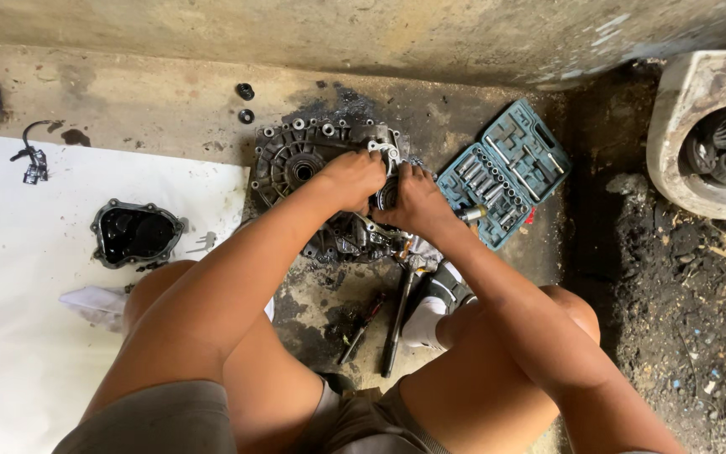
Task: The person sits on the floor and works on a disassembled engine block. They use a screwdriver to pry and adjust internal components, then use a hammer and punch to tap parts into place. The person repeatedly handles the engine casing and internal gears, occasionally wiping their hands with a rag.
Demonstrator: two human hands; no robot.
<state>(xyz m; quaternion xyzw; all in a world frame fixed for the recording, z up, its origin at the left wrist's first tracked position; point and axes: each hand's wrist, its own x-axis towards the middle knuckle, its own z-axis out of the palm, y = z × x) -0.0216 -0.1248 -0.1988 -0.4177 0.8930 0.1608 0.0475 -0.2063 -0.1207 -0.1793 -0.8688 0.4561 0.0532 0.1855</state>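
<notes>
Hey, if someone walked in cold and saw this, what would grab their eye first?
Both hands, left hand and right hand, pressed together on a greasy grey gearbox housing at the centre of the oil-stained floor. Right of it lies an open teal socket set; left, a black cover on a white sheet.

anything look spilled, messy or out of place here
Yes: a dark oily stain spreads on the concrete floor around the gearbox casing that both hands grip. A black cover lies apart on the white sheet.
</notes>
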